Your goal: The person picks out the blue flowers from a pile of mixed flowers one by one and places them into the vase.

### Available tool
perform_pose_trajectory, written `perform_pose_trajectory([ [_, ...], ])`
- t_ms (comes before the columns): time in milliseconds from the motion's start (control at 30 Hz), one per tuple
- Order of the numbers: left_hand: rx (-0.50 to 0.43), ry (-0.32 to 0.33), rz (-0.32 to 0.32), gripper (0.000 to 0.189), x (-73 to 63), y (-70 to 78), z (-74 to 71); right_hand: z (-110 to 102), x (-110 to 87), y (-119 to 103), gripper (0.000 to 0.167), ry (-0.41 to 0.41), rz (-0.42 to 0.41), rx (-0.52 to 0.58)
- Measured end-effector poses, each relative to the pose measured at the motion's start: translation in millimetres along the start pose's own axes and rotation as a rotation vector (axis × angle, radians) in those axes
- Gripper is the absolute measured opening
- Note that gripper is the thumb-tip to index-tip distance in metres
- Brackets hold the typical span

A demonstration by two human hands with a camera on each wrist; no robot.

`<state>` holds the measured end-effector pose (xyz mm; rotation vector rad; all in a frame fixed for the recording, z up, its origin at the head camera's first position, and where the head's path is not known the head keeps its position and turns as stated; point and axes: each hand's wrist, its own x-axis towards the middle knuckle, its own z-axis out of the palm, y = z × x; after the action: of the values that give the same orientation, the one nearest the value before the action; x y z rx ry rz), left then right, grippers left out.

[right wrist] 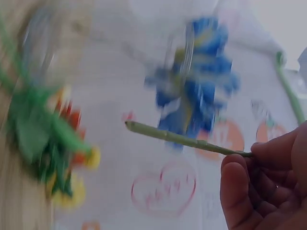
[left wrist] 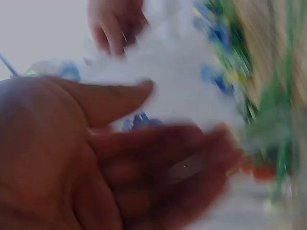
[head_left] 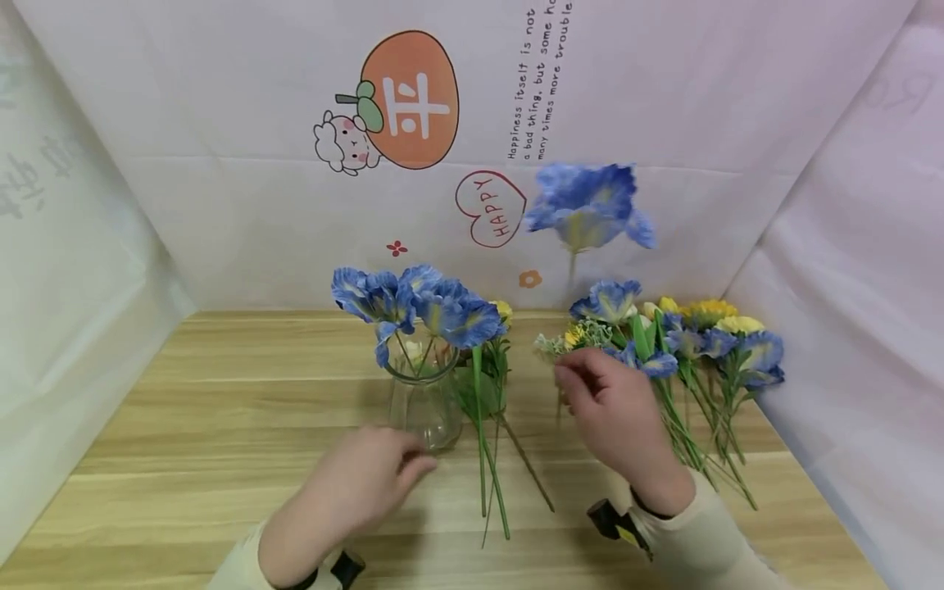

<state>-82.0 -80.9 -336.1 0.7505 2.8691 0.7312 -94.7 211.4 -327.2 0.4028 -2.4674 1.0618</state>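
Observation:
Between thumb and fingertips my right hand [head_left: 615,410] pinches the thin green stem [right wrist: 168,136] of a blue artificial iris [head_left: 590,205]. The stem's cut end sticks out past the fingers in the right wrist view, and the bloom rises high above the hand in the head view. A clear glass jar [head_left: 424,410] holds blue irises [head_left: 450,311] that lean over its rim. Close in front of the jar is my left hand [head_left: 361,475], its fingers loosely extended with nothing in them. The left wrist view is blurred.
Flowers with long green stems [head_left: 479,459] and a brown stem [head_left: 527,463] lie just right of the jar. Behind and right of my right hand spreads a pile of blue, yellow and white flowers [head_left: 693,344]. A printed white cloth [head_left: 258,221] hangs behind the wooden table [head_left: 184,426].

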Motion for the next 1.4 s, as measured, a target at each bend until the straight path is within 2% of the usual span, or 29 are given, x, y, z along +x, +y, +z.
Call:
perform_pose_trajectory([
  [67,-0.135,0.035,0.097,0.021,-1.7,9.1,-0.2,10.6,-1.6,-9.8,0.008,-0.042,-0.039,0.045],
  [133,-0.281,0.117,0.16,0.019,-1.7,15.6,-2.0,20.9,-3.2,-19.6,0.009,-0.078,-0.102,0.081],
  [267,-0.479,0.367,0.206,0.019,-2.6,23.8,-6.6,40.8,-7.9,-38.5,0.01,-0.145,-0.296,0.138],
  [367,-0.533,0.53,0.22,0.019,-6.2,26.4,-9.2,54.0,-11.5,-50.2,0.011,-0.2,-0.414,0.201],
  [433,-0.553,0.613,0.242,0.019,-8.6,26.1,-10.0,60.4,-12.4,-55.4,0.012,-0.23,-0.449,0.235],
  [500,-0.571,0.665,0.272,0.019,-9.5,24.3,-11.1,64.4,-12.0,-58.2,0.013,-0.247,-0.473,0.253],
  [567,-0.622,0.688,0.311,0.02,-9.0,21.8,-12.8,66.3,-10.1,-58.5,0.012,-0.262,-0.479,0.255],
  [633,-0.673,0.706,0.331,0.02,-7.9,18.5,-15.9,67.0,-6.2,-56.9,0.014,-0.283,-0.457,0.245],
  [700,-0.716,0.754,0.334,0.018,-6.3,15.5,-21.2,67.6,-0.2,-53.4,0.015,-0.288,-0.391,0.209],
  [833,-0.811,0.907,0.315,0.012,-2.6,10.4,-39.3,68.9,11.7,-44.5,0.017,-0.306,-0.137,0.064],
  [933,-0.916,1.023,0.367,0.009,2.4,7.6,-53.9,71.4,16.8,-38.5,0.029,-0.384,0.045,-0.034],
  [1033,-0.973,1.132,0.414,0.012,7.2,5.5,-64.6,77.1,18.9,-32.8,0.046,-0.488,0.125,-0.068],
  [1133,-0.943,1.218,0.401,0.013,11.2,3.0,-69.6,82.6,18.6,-29.1,0.055,-0.556,0.143,-0.065],
  [1200,-0.907,1.239,0.379,0.013,14.1,0.3,-69.5,84.3,18.0,-28.5,0.057,-0.575,0.138,-0.062],
  [1267,-0.847,1.224,0.345,0.013,16.7,-3.0,-66.8,85.0,17.9,-28.6,0.057,-0.585,0.133,-0.057],
  [1400,-0.654,1.156,0.248,0.008,21.0,-9.9,-55.6,85.4,18.0,-28.2,0.055,-0.589,0.128,-0.041],
])
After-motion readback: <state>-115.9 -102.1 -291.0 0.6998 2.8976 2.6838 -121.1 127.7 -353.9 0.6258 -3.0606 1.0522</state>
